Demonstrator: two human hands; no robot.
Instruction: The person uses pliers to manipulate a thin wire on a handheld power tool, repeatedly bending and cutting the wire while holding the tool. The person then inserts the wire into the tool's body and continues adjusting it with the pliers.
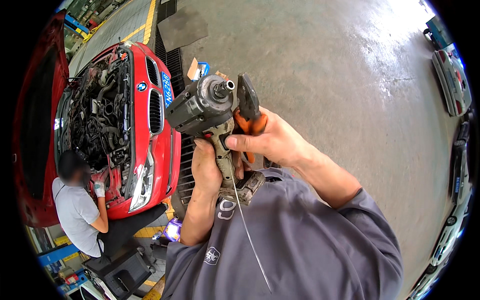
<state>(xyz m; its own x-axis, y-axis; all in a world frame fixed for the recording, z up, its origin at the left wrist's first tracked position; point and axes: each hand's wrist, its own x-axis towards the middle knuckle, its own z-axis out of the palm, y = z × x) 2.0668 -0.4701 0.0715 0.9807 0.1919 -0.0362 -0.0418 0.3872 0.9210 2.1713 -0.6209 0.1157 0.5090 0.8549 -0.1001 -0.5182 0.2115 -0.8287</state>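
Note:
A worn cordless impact wrench (202,102) is held up in front of my chest, its square drive pointing up and right. My left hand (206,167) is closed round its grip from the left. In my right hand (280,137) is a pair of pliers (247,97) with dark jaws upward and orange handles. The right thumb presses against the wrench's grip near the trigger. From the grip a thin pale wire or strip (245,220) runs down across my grey shirt; where its upper end is fixed, I cannot tell. The battery (248,187) sits at the wrench's base.
At left stands a red car (165,155) with its hood raised and engine bay exposed. A co-worker (77,210) in a grey shirt leans at its side by a black cart (125,275). A floor grate (186,165) runs along the car's front. Parked cars (452,82) line the right.

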